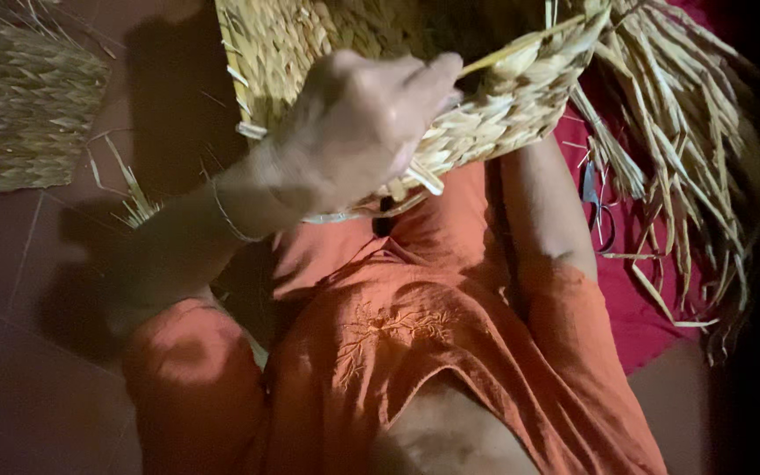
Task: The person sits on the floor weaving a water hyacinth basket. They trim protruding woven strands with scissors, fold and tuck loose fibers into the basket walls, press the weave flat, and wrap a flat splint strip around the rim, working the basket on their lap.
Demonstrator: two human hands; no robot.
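Woven straw basket (485, 97) sits raised over the person's lap, its rim slanting up toward the right. Left of the basket, a flat woven mat (19, 105) lies on the floor. The left hand (354, 132) grips the basket's near rim, fingers curled shut on it. The right hand is hidden behind the basket; its grip cannot be told. Right of the basket, loose straw strands (679, 158) hang down.

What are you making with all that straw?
A person in an orange top is working on a woven straw basket. The left hand grips its rim, fingers pinching a straw strand. The right arm goes behind the basket, its hand hidden. Loose straw strands lie on a red cloth, and a woven mat sits nearby.
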